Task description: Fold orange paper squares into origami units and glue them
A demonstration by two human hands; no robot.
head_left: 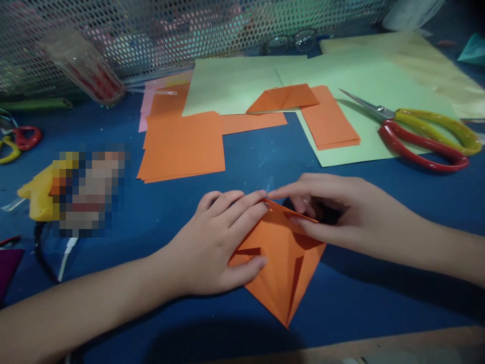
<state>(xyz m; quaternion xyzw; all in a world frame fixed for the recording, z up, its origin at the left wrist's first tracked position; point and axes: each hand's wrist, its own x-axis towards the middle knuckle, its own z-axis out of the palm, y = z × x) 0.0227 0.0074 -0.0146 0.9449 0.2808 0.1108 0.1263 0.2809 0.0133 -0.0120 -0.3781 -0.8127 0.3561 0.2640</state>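
A folded sheet of orange paper point(282, 253) lies on the blue table with one point toward me, its creases and flaps showing. My left hand point(227, 242) rests flat on its left side, fingers stretched toward the top corner and the thumb on the paper. At the upper right edge, my right hand point(329, 207) grips the paper between thumb and fingers. Its index fingertip reaches the top corner, close to the left fingertips. Part of the right edge is hidden by that hand.
Orange sheets point(185, 146) are stacked beyond my left hand. Scissors point(420, 131) lie on pale green paper point(359, 65), near a folded orange piece point(284, 97) and orange strips point(331, 119). A yellow glue gun point(43, 192) sits left; a jar point(87, 71) leans by the perforated screen point(159, 35).
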